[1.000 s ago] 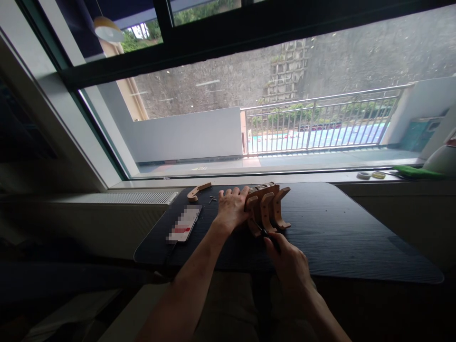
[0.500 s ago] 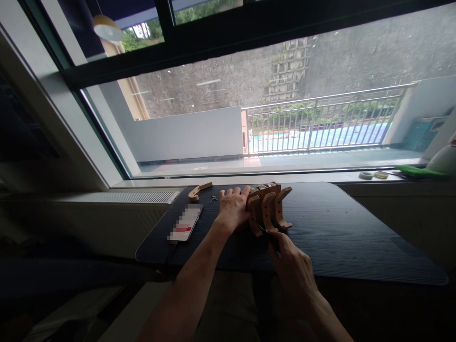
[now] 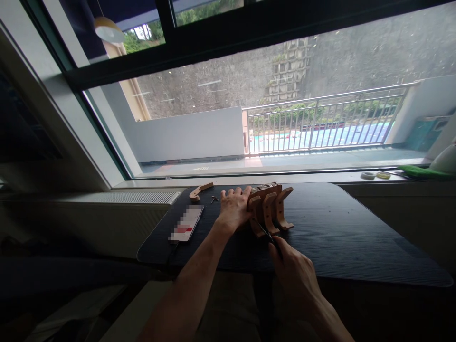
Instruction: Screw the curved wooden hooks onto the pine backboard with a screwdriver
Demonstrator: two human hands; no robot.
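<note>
A wooden hook rack (image 3: 270,209) with several curved hooks stands on its side on the dark table. My left hand (image 3: 233,208) is closed around the rack's left end, its fingers over the far edge. In my right hand (image 3: 294,260) is a dark, slim screwdriver (image 3: 266,232), its tip touching or very close to the leftmost hook. Whether the tip sits in a screw is too small to tell. To the left lies a loose wooden hook (image 3: 200,191), with a few small screws (image 3: 214,199) just below it.
A phone (image 3: 188,222) lies on the left of the dark table (image 3: 342,237). Behind the table runs a window sill, with tape rolls (image 3: 382,175) and a green cloth-like thing (image 3: 423,173) on its right. A radiator (image 3: 153,197) stands at the left.
My right hand has drawn back slightly toward me, so more of the screwdriver's shaft shows. My left hand and the rack hold their place.
</note>
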